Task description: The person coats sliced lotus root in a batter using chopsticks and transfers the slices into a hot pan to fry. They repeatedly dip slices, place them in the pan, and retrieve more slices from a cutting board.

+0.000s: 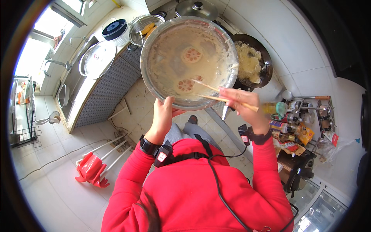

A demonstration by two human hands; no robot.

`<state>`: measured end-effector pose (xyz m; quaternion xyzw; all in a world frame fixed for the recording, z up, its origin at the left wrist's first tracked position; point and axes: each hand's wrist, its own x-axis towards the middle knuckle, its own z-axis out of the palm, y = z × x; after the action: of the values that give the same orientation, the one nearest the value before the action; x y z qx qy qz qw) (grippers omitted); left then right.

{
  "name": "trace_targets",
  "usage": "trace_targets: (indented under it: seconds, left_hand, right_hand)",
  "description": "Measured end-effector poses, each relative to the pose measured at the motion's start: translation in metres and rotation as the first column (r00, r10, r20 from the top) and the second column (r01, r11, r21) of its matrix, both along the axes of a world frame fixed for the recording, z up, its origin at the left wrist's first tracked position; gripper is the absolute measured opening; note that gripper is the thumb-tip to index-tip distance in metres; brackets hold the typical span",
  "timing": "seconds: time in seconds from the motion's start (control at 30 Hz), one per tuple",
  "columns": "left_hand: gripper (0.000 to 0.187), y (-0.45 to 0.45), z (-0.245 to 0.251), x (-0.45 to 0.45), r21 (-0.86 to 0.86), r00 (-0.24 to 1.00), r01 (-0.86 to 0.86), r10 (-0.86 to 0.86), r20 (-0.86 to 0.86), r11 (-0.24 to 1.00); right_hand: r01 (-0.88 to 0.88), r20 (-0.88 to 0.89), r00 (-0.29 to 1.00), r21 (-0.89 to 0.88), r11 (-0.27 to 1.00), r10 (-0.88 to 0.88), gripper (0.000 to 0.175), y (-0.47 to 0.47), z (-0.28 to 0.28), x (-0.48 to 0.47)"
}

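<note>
My left hand [165, 116] grips the near rim of a large metal basin [145, 72], thumb on top and fingers beneath. Pale batter [171, 69] coats the inside of the basin. A lotus root slice [192, 54] lies near its middle, and another slice [185, 85] lies nearer to me, with part of one more beside it. My right hand [242, 103] holds a pair of wooden chopsticks [213, 98], their tips over the nearer slices. To the right of the basin, battered pieces [249, 63] sit in bubbling oil in a dark wok [268, 65].
A lidded pan [197, 10] stands behind the basin. At left are a steamer pot [136, 36] with yellow food, a metal lid [100, 59] and a sink [72, 84]. Bottles [279, 126] and jars crowd the right side. Red rubber gloves [91, 168] hang on a stool's legs at lower left.
</note>
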<state>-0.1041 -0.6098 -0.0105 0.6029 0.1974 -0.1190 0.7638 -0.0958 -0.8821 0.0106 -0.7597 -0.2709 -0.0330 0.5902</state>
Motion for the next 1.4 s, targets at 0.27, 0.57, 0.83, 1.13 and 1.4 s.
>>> trace_targets:
  seconds: [0.27,0.57,0.83,1.13,1.4]
  left_hand:
    - [0.029,-0.006,-0.01,-0.008,-0.046,0.998,0.003,-0.006,-0.065,0.999]
    - [0.029,-0.006,-0.004,-0.02,-0.04,0.998,0.016,-0.014,0.059,0.999]
    - [0.029,-0.01,0.0,-0.028,-0.022,0.996,0.053,-0.051,0.078,0.998]
    - [0.03,-0.009,0.003,-0.031,-0.042,0.995,0.065,-0.062,0.079,0.997]
    - [0.029,-0.012,0.007,-0.031,-0.007,0.995,0.06,-0.06,0.086,0.998]
  right_hand:
    - [-0.057,0.235,0.964,-0.269,0.962,0.123,0.033,0.033,-0.008,-0.016]
    - [0.505,-0.606,0.728,0.156,0.849,-0.321,0.045,-0.024,-0.002,0.016]
    - [0.486,-0.759,0.619,0.169,0.857,-0.201,0.039,-0.034,-0.026,0.031]
    - [0.501,-0.769,0.622,0.246,0.83,-0.148,0.036,-0.039,-0.026,0.03]
    - [0.478,-0.632,0.733,0.216,0.851,-0.252,0.034,-0.024,-0.013,0.025]
